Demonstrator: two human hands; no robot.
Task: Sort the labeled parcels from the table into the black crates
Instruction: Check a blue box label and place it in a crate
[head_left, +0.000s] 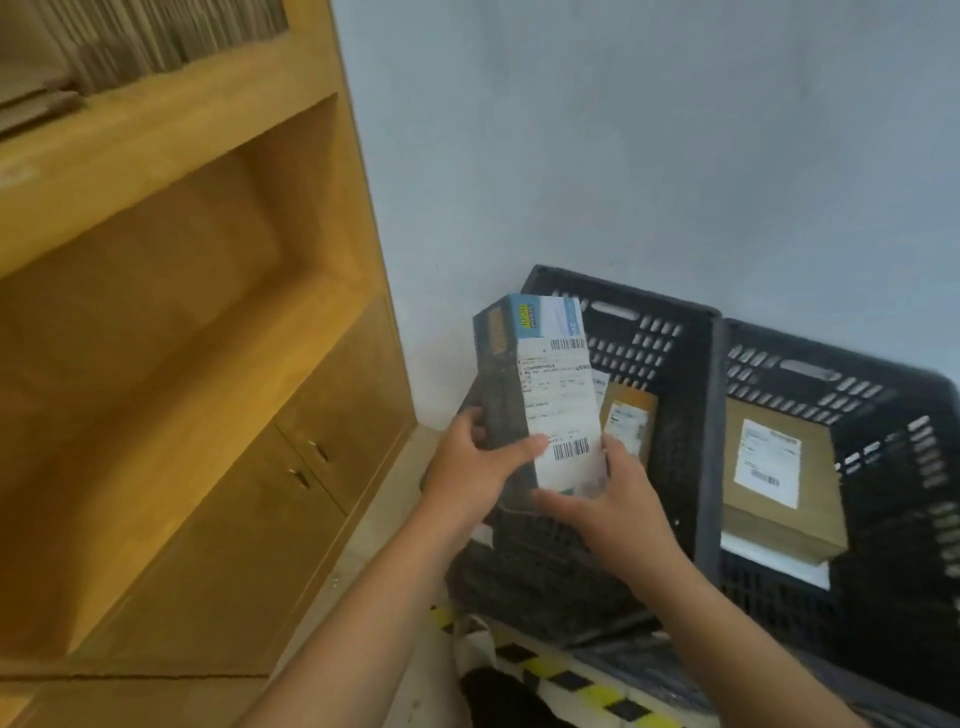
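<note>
Head view shows me the parcel (540, 395) in the middle of the frame, standing tall with its long side pointing up, and both hands grip its lower end: the left hand (475, 467) wraps the dark side, the right hand (610, 501) holds the bottom corner. I think it only needs to go down, since the left black crate (649, 299) sits right under it. Grey wall (623, 156) stands behind, and a wooden cupboard (156, 364) fills the left.

- Left: wooden shelf unit (171, 291) with open compartments above and two cabinet doors (332, 415) with small metal handles (318, 451) below.
- Far left, top shelf: flat cardboard sheets (104, 47), blurred.
- Far right: pale blue-grey wall (649, 145).
- Near, on floor: yellow-and-black striped tape (587, 686).
</note>
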